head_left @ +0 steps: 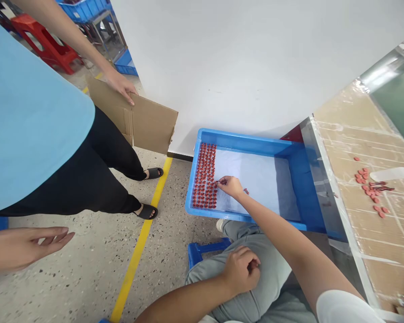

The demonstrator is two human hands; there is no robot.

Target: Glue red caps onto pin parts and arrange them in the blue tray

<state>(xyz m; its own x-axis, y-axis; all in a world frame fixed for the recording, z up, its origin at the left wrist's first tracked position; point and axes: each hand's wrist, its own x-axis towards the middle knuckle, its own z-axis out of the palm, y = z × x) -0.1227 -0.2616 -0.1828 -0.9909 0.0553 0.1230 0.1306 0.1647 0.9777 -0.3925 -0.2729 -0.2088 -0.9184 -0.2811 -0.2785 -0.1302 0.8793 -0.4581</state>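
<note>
My right hand (230,185) reaches into a blue plastic tray (245,139), its thumb and fingertips pinched on a small red part (216,183) at the inner edge of a block of rows. Those small red parts (204,175) stand in close, even rows at the tray's left end, on a white lining sheet (249,166). A few more loose red pieces (246,191) lie on the sheet just right of my hand. My left hand (243,270) rests on my grey trousers with its fingers loosely curled in, and nothing shows in it.
On the right, a cardboard-topped bench (350,121) carries red discs (370,188), thin dark red pieces and a pale strip (393,174). To the left a co-worker in blue holds a cardboard sheet (151,121) by its edge. A white wall stands behind the tray; a blue stool (202,252) is below.
</note>
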